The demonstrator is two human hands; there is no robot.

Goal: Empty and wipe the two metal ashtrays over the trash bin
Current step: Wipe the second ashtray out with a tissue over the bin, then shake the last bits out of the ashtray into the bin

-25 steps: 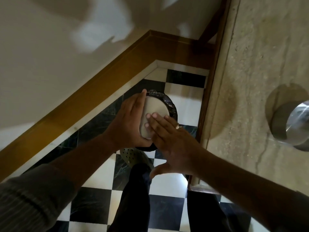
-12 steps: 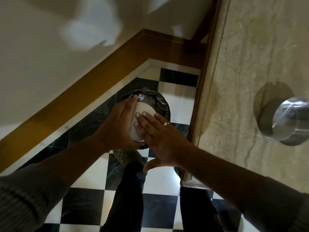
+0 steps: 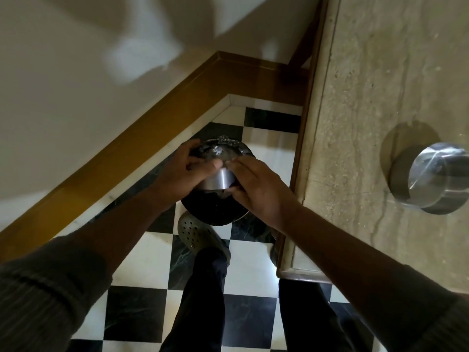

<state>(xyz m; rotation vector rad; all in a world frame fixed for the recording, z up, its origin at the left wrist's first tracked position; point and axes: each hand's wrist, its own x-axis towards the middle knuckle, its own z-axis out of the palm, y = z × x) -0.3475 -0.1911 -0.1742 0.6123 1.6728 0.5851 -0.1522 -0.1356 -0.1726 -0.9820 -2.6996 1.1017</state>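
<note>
A round metal ashtray (image 3: 219,179) is held between both hands, its shiny side wall facing me, directly above the black-lined trash bin (image 3: 210,212) on the floor. My left hand (image 3: 182,174) grips its left side with the thumb across the top. My right hand (image 3: 258,186) grips its right side, fingertips meeting the left thumb over the rim. The ashtray's inside is hidden. A second metal ashtray (image 3: 436,176) stands on the stone counter (image 3: 368,97) at the right.
The bin sits in a corner between a white wall with a wooden baseboard (image 3: 142,128) and the counter's edge. My foot in a perforated clog (image 3: 198,237) stands just in front of the bin on the black-and-white checkered floor (image 3: 142,260).
The ashtray has turned from showing its flat pale face to showing its side wall. My right hand moved from lying flat on that face to gripping the ashtray's right side.
</note>
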